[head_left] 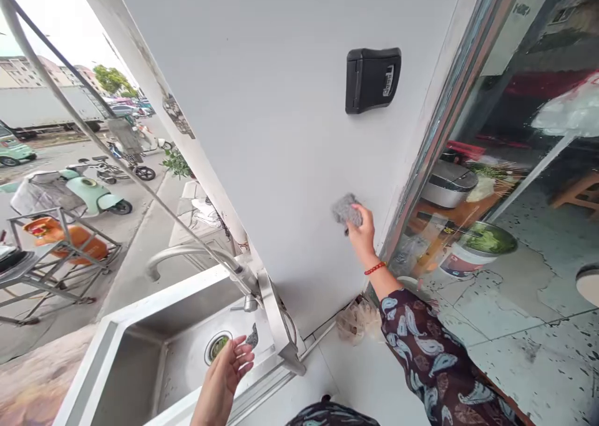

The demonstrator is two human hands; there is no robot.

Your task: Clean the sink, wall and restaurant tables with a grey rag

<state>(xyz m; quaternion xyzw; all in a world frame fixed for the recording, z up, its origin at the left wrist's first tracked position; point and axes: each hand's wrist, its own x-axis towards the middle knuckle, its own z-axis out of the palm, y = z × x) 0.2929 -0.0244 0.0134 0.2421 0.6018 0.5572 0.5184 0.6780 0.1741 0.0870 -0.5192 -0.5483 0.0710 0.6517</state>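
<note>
My right hand [362,229] is closed on a crumpled, fuzzy grey cleaning cloth [347,209] and presses it to the smooth white wall [281,133]. The spot lies below a black key lock box [373,80] fixed to that wall. My left hand [228,365] hovers over the right part of a steel sink [140,370], palm up, its fingers loosely curled and apart with nothing in them. Just beyond the fingertips shows a small dark grey scrap [253,337]; whether it touches them I cannot tell. Left of that hand is the drain [217,346].
A curved metal faucet [196,251] rises at the sink's back edge. To the right, a glass door [515,101] shows a bucket of greens [486,245] and a rice cooker [447,186] behind it. A plastic bag [358,321] lies at the wall's foot. Scooters [93,192] stand outside.
</note>
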